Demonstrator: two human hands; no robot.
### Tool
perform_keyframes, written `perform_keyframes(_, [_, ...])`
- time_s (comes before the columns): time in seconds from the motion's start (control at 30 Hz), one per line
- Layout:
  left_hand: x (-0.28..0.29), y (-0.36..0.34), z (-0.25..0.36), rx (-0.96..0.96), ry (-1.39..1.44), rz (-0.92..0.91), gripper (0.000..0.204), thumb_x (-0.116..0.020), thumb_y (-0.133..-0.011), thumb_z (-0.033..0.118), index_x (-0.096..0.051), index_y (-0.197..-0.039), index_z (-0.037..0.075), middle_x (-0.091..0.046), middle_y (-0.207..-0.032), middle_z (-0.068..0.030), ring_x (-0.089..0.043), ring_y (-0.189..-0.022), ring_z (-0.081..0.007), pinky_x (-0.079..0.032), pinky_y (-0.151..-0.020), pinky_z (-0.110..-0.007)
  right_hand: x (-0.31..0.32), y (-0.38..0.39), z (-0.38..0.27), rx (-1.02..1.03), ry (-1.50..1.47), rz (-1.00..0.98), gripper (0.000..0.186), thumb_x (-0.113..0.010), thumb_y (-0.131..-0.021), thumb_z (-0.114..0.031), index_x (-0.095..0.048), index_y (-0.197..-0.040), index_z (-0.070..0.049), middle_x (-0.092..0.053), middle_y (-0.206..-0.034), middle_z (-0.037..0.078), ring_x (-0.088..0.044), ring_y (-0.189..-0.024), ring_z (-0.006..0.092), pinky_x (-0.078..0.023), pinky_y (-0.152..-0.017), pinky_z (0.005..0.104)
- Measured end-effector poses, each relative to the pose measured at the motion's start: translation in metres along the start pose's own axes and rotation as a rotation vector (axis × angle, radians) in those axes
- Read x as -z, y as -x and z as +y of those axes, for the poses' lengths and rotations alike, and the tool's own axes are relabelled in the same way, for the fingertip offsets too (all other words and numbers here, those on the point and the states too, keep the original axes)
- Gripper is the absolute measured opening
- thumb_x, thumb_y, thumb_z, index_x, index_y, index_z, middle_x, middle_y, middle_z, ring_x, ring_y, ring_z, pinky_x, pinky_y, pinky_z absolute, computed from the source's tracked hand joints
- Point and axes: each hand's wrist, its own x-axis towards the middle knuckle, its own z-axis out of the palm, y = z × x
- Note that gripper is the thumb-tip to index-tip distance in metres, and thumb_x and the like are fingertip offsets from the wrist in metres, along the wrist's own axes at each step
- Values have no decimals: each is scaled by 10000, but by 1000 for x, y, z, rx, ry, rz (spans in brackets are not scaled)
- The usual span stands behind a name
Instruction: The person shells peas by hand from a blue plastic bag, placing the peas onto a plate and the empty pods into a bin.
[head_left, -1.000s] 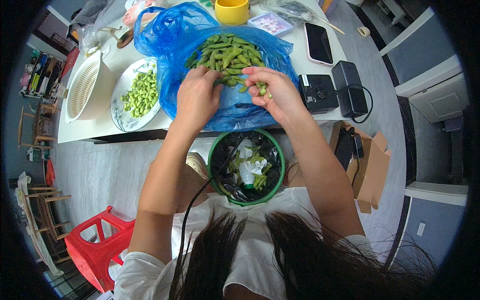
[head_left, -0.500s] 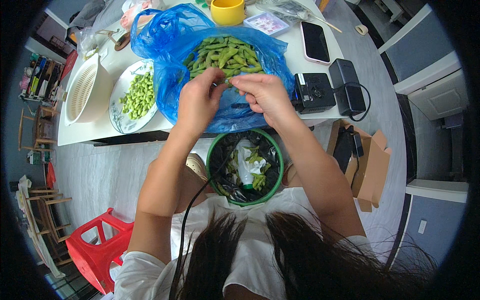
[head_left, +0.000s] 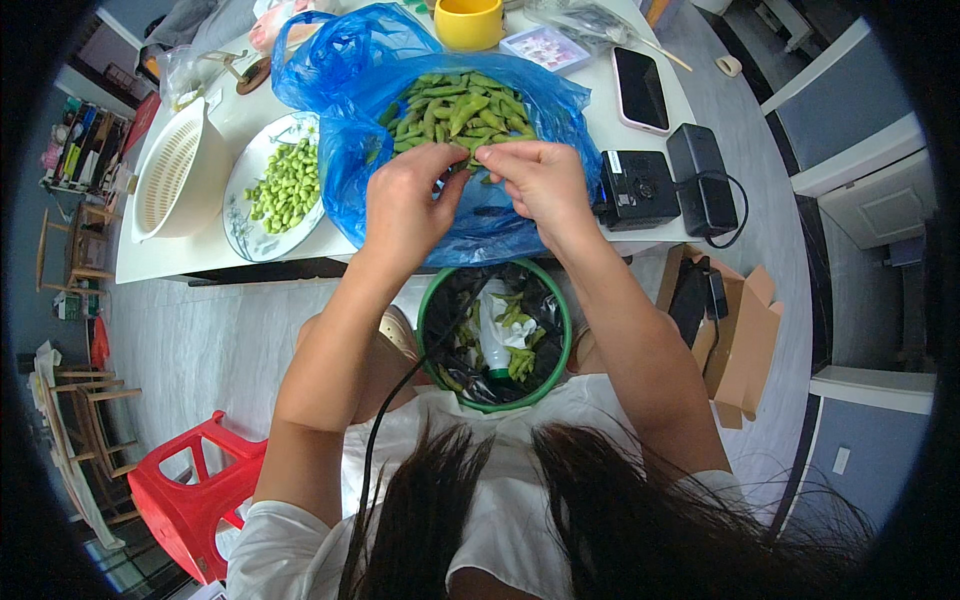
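My left hand (head_left: 415,195) and my right hand (head_left: 540,180) meet above the near part of a blue plastic bag (head_left: 350,140). Both are closed, thumbs against fingers, pinching a small green soybean pod (head_left: 473,163) between them; the fingers cover most of it. Just beyond my fingertips, a heap of green soybean pods (head_left: 465,110) lies in the opened bag. To the left of the bag, shelled green beans (head_left: 285,187) are piled on a white plate (head_left: 240,225) with a leafy pattern.
A green-rimmed bin (head_left: 567,340) with a black liner, holding pods and a bottle, stands between my knees. On the table are a white basket (head_left: 185,180), a yellow cup (head_left: 468,25), a phone (head_left: 640,90) and black devices (head_left: 640,190). A red stool (head_left: 190,480) stands at lower left.
The table and its contents sit slightly further right in the picture, as the view has shifted. My hands remain pinched together over the bag, with a small change in finger position.
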Motion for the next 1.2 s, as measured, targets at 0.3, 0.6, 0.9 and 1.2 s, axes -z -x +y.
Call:
perform_keyframes(0.3, [-7, 1, -2, -74, 6, 127, 182, -661, -682, 70, -629, -857, 34, -626, -784, -128, -613, -692, -265, -475, -591, -326, 0, 0, -1, 22, 121, -50, 135, -645, -755, -122, -636, -805, 3, -538, -622, -2, -378, -447, 16, -230, -349, 168])
perform_keyframes(0.6, [-1, 0, 1, -131, -59, 111, 147, -667, -652, 42, -627, -793, 33, -624, -748, -120, -611, -656, -256, -467, -570, -318, 3, 5, -10, -67, 43, -103, 102, -620, -748, -93, -630, -793, -2, -545, -617, 0, -381, -443, 7, -228, -346, 153])
perform_keyframes(0.9, [-5, 4, 8, -53, -18, 60, 110, -659, -664, 16, -607, -762, 18, -616, -708, -120, -613, -628, -226, -462, -551, -292, -2, -4, 12, 350, 260, 88, 148, -641, -648, -124, -653, -680, 21, -604, -572, 40, -525, -506, 81, -403, -467, 220])
perform_keyframes(1.2, [2, -4, -6, 359, 802, -95, 119, -646, -717, -16, -574, -811, 1, -608, -713, -44, -566, -615, -97, -451, -556, -222, 2, 5, -11, -20, -84, -82, 83, -596, -721, -58, -606, -739, 22, -528, -594, 12, -393, -427, 25, -254, -347, 166])
